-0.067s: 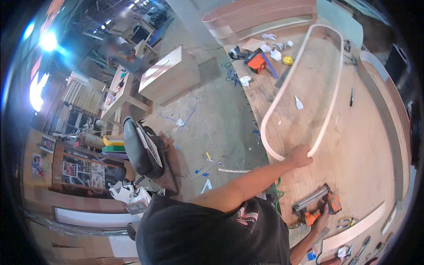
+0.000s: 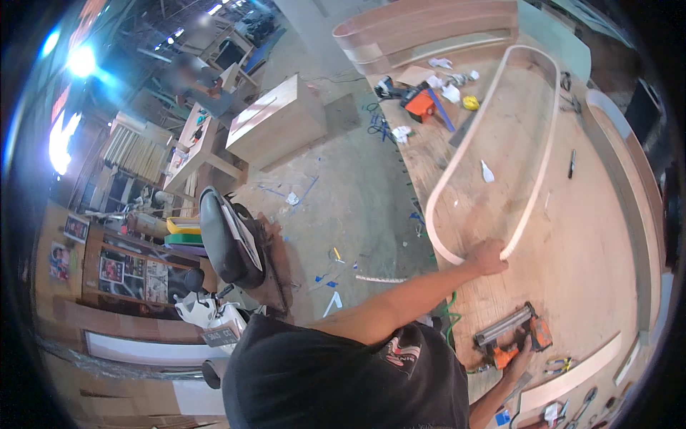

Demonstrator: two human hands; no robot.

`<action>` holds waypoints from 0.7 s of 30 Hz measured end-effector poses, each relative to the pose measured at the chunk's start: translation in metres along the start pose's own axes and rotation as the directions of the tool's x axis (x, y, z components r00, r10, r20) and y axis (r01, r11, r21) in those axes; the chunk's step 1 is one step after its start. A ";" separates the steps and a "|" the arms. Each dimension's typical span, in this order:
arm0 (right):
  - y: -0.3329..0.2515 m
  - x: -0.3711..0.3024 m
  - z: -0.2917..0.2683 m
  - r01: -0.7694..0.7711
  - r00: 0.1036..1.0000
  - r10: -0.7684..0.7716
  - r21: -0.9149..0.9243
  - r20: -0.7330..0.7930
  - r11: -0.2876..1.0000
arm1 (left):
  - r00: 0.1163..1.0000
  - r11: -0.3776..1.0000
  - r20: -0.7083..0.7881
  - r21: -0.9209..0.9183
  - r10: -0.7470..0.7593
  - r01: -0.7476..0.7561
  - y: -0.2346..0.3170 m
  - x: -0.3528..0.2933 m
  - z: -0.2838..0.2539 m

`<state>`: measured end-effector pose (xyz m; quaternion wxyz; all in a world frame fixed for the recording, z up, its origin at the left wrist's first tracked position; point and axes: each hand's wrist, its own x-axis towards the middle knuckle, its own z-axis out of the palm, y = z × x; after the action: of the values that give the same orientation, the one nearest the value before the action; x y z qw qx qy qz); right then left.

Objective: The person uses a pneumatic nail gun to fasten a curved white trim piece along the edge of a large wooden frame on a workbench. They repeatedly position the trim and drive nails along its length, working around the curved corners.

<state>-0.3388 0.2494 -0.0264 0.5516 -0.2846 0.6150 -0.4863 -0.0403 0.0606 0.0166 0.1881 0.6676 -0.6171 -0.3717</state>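
A long oval hoop of pale bent wood (image 2: 441, 179) lies on the wooden workbench (image 2: 572, 236). My left hand (image 2: 489, 257) is closed around its near end, its fingers partly hidden. At the bench's near side, my right hand (image 2: 520, 363) grips an orange and black nail gun (image 2: 507, 332) with a silver magazine. Whether the gun rests on the bench or hangs just above it, I cannot tell. Inside the hoop is a small white bottle with a pointed tip (image 2: 487, 171). Pliers with yellow handles (image 2: 559, 366) lie close to my right hand.
An orange and black power tool (image 2: 420, 104) and a yellow tape measure (image 2: 470, 103) sit at the bench's far left. A curved wooden frame (image 2: 622, 171) lines the right side. Left of the bench stand a motorcycle (image 2: 229, 243) and a pale cabinet (image 2: 279, 121). A person (image 2: 207, 89) is farther back.
The whole scene sits slightly lower and farther right in the view. Both hands keep their holds.
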 end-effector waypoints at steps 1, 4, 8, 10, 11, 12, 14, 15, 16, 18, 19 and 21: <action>0.009 -0.001 -0.005 0.034 0.999 -0.032 0.054 -0.040 0.998 | 0.996 0.999 0.089 -0.033 0.021 -0.018 0.014 0.007 -0.004; 0.042 0.014 -0.013 -0.044 0.999 0.047 0.223 -0.006 0.974 | 0.988 0.988 0.004 -0.035 0.154 -0.153 -0.004 0.018 0.011; 0.029 0.014 -0.010 -0.269 0.963 0.252 0.374 0.095 0.888 | 0.969 0.963 -0.063 -0.114 0.238 -0.243 -0.029 0.024 0.029; 0.064 0.036 -0.031 -0.108 0.991 0.099 0.120 0.085 0.987 | 0.968 0.955 -0.078 -0.161 0.239 -0.249 -0.046 0.026 0.045; 0.084 0.042 -0.044 -0.006 0.999 0.005 0.006 0.053 1.000 | 0.963 0.948 -0.055 -0.174 0.262 -0.268 -0.044 0.033 0.047; 0.097 0.052 -0.065 -0.082 0.992 0.070 0.122 0.102 0.989 | 0.959 0.940 -0.034 -0.193 0.281 -0.282 -0.040 0.034 0.049; 0.119 0.073 -0.107 -0.247 0.955 0.176 0.316 0.238 0.916 | 0.956 0.924 -0.092 -0.245 0.280 -0.294 -0.033 0.027 0.050; 0.108 0.069 -0.090 -0.253 0.957 0.190 0.311 0.218 0.916 | 0.955 0.923 -0.125 -0.253 0.268 -0.292 -0.035 0.026 0.046; 0.097 0.064 -0.071 -0.255 0.960 0.203 0.303 0.194 0.918 | 0.959 0.933 -0.103 -0.225 0.264 -0.281 -0.035 0.027 0.043; 0.083 0.048 -0.055 -0.278 0.959 0.242 0.320 0.150 0.906 | 0.963 0.946 -0.026 -0.186 0.267 -0.267 -0.024 0.023 0.032; 0.075 0.045 -0.047 -0.295 0.954 0.259 0.317 0.151 0.902 | 0.960 0.948 -0.063 -0.154 0.273 -0.280 -0.027 0.026 0.028; 0.060 0.033 -0.037 -0.300 0.953 0.271 0.308 0.135 0.903 | 0.951 0.945 -0.114 -0.129 0.287 -0.301 -0.030 0.024 0.039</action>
<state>-0.3699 0.2528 -0.0977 0.6829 -0.1179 0.5363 -0.4817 -0.0491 0.0503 -0.0363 0.3181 0.5695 -0.6716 -0.3514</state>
